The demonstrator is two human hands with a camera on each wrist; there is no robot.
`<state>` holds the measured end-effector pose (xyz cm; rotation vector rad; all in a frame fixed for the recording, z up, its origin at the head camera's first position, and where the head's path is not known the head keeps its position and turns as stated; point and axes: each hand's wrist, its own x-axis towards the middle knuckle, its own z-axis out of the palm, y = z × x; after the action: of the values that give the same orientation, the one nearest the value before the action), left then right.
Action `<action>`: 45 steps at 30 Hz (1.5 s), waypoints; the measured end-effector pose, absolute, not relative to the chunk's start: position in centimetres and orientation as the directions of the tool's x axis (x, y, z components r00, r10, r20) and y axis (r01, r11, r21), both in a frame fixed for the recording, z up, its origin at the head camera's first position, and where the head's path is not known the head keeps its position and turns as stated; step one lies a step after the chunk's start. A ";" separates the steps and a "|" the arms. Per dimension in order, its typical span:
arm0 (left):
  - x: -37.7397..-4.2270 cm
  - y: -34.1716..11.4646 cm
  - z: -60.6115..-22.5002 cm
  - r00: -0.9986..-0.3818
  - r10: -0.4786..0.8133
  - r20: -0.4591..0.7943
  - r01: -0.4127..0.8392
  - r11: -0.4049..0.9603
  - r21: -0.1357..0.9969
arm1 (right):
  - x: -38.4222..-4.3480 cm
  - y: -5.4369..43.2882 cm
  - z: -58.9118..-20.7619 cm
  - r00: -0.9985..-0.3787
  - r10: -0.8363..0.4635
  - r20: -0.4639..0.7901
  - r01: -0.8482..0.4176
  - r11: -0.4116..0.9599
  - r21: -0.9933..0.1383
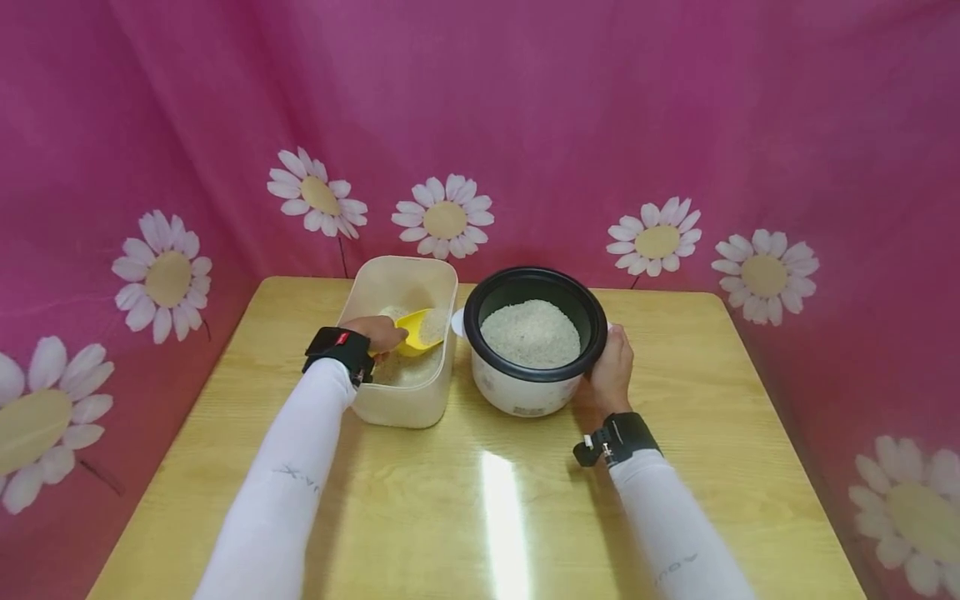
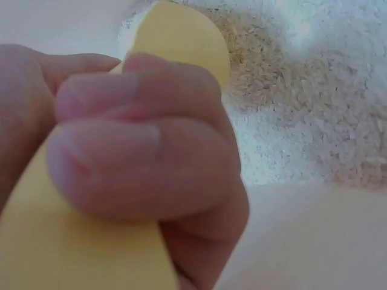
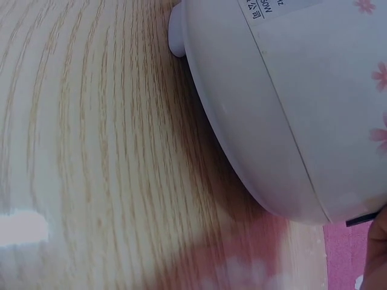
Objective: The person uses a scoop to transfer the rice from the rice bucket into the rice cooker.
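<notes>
My left hand [image 1: 384, 333] grips the handle of a yellow scoop [image 1: 420, 329] inside a translucent white bin [image 1: 408, 408]. In the left wrist view the fingers [image 2: 145, 163] curl round the scoop's handle [image 2: 91, 248], and loose rice [image 2: 320, 109] lies beyond it. Rice also sits in the scoop's bowl. To the right stands a white rice cooker [image 1: 525, 396], lidless, its dark inner pot [image 1: 596, 333] holding a mound of rice [image 1: 532, 333]. My right hand [image 1: 613, 367] holds the cooker's right side at the handle; in the right wrist view only a bit of that hand [image 3: 378, 248] shows.
Both containers stand side by side near the back edge of a wooden table [image 1: 420, 517]. A pink curtain [image 1: 525, 100] with large white daisies surrounds the table behind and at the sides. The cooker's left handle [image 1: 458, 322] is right at the bin's rim.
</notes>
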<state>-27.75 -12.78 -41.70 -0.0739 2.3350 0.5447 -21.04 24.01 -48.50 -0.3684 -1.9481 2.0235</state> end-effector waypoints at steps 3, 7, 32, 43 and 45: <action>-27.6 -13.0 -41.8 -0.736 0.112 -0.668 -0.191 0.912 0.363 | -20.8 23.8 -48.6 -0.917 0.393 0.065 -0.061 0.024 -0.998; -27.5 -13.1 -41.7 -0.737 0.135 -0.663 -0.179 0.906 0.383 | -20.6 23.8 -48.6 -0.915 0.398 0.072 -0.073 0.013 -0.997; -26.6 -13.5 -37.8 -0.761 0.224 -0.609 -0.135 0.863 0.486 | -22.8 24.7 -51.6 -0.904 0.427 0.032 -0.062 -0.057 -0.996; -25.7 -13.6 -35.9 -0.750 0.203 -0.630 -0.208 0.831 0.516 | -22.0 24.4 -49.8 -0.905 0.425 0.009 -0.005 0.012 -1.000; -25.3 -13.8 -35.5 -0.748 0.187 -0.637 -0.246 0.813 0.527 | -22.1 24.4 -50.1 -0.909 0.417 0.004 -0.004 0.002 -1.000</action>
<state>-25.33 -13.77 -35.50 -0.0434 2.2843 0.7887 -22.08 24.41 -50.11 -0.4286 -1.9831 1.9814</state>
